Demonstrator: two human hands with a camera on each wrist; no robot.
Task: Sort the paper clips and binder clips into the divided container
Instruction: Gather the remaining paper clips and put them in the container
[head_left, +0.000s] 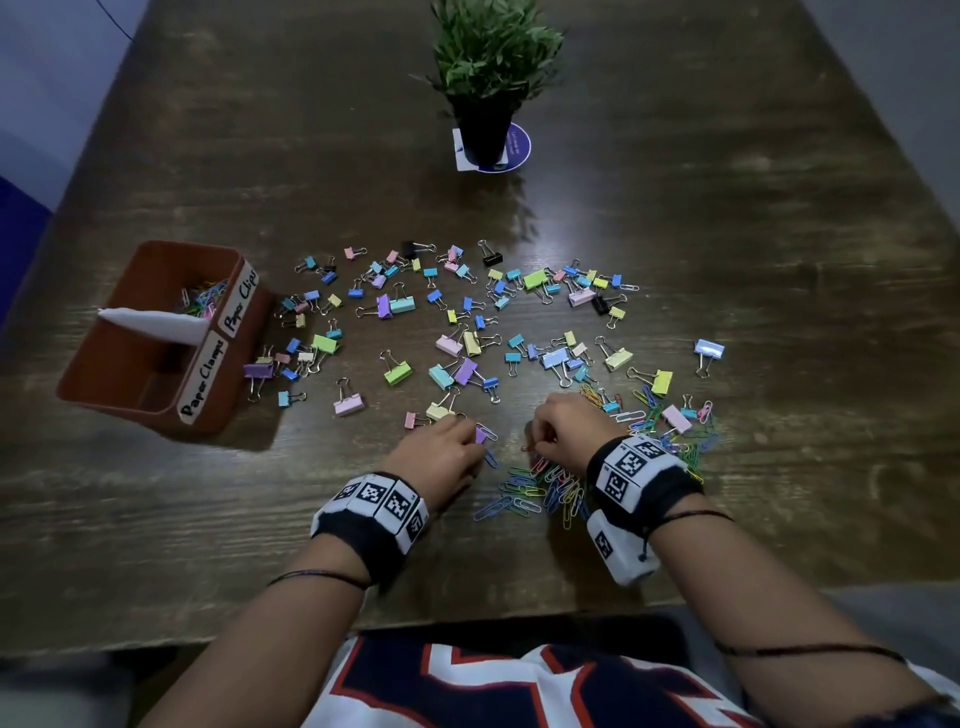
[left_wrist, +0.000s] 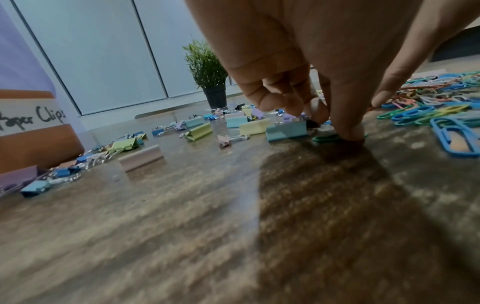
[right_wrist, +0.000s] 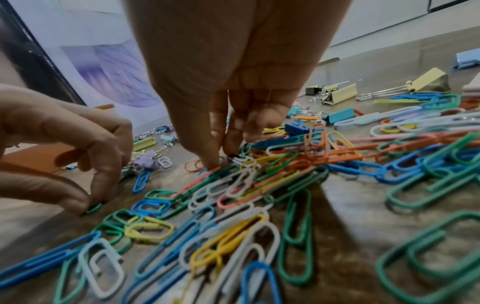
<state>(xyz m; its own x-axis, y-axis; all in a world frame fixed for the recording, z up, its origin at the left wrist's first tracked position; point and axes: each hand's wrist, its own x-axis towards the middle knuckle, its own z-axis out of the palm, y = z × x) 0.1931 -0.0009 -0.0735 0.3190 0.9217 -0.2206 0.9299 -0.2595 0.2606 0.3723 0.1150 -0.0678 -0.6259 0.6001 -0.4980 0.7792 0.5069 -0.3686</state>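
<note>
Paper clip pile (right_wrist: 233, 205) at near table edge | left hand (head_left: 441, 452) pinching green clip (left_wrist: 327, 138) | right hand (head_left: 566, 426) pinching orange clip (right_wrist: 193, 165) | step: gathering; next: carry to container (head_left: 156, 332), far compartment.

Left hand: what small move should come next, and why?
Probably lift the green paper clip that the left hand pinches against the table and carry it to the "Paper Clips" compartment of the container, which already holds paper clips.
</note>
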